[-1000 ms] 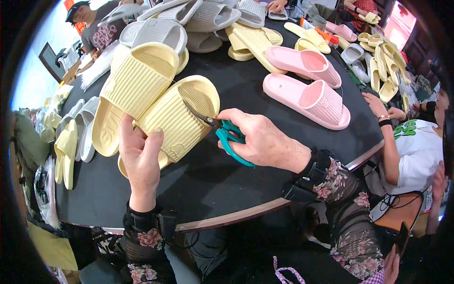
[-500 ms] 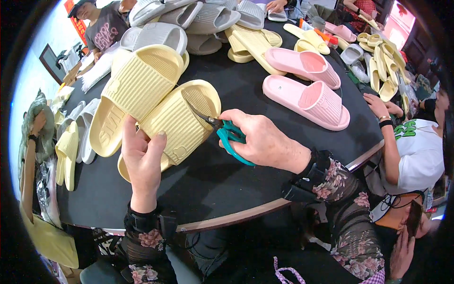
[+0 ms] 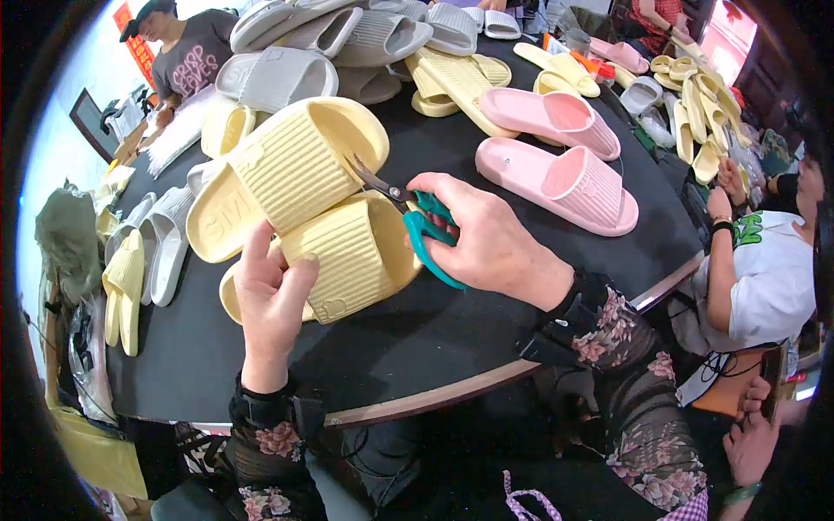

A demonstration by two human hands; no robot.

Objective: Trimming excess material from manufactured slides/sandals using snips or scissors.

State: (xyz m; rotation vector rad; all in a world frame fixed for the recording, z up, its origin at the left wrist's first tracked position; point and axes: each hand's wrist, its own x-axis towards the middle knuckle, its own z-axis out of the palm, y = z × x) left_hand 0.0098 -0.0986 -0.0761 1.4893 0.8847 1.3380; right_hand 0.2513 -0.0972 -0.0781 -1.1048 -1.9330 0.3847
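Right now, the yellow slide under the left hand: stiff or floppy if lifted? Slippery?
The yellow slide sandal probably flexes rather than flops: thick moulded foam sole, strap holding its arch. Likely light for its bulk. Ribbed strap under the left hand should grip well; it seems joined to the upper yellow sandal, so both may lift together.

Round black table (image 3: 486, 321): bare surface along the near edge, from under the left hand (image 3: 271, 300) across to the right edge, open for passage. Centre blocked by two pale yellow ribbed foam slides (image 3: 300, 174), one overlapping the other. Right of centre, two pink ribbed foam slides (image 3: 565, 178) stand in the way. Far edge crowded with grey and yellow foam slides (image 3: 365, 39), apparently without gaps. Left edge lined with white and yellow slides (image 3: 143, 260).
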